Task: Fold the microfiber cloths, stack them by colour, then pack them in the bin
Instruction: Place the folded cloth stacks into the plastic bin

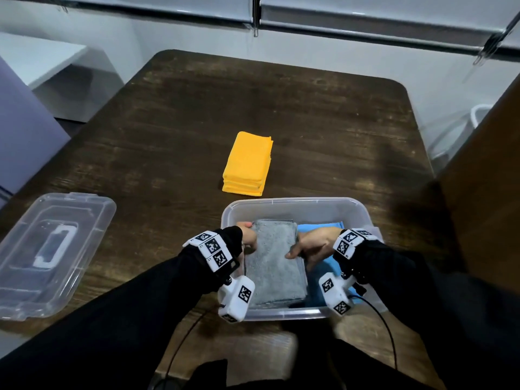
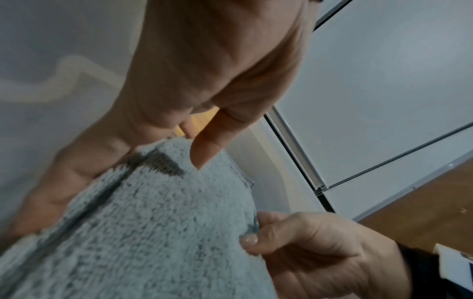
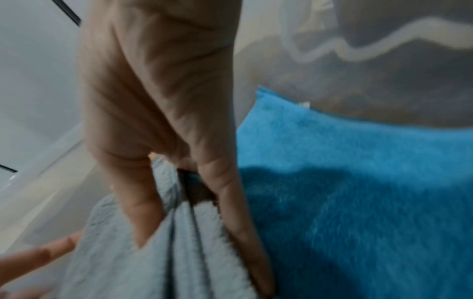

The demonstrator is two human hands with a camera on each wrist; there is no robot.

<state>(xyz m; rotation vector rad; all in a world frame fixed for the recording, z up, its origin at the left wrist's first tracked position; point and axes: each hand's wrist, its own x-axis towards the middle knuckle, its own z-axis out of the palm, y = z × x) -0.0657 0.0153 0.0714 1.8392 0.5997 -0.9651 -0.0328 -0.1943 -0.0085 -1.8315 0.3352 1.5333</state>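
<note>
- Both hands hold a folded grey stack inside the clear bin at the near edge of the worktop.
- The left hand holds the stack's left edge, thumb on top and fingers underneath, as the left wrist view shows.
- The right hand clamps the stack's right edge; in the right wrist view its thumb lies on top and the fingers run down the side, so the grip is closed on the cloths.
- The stack fills the bin's left half and appears tilted, its near end higher.
- Blue cloths lie in the bin's right half, just beside the grey ones.
- A folded yellow stack sits on the worktop just beyond the bin.
- The bin's clear lid lies flat to the left, well apart.
</note>
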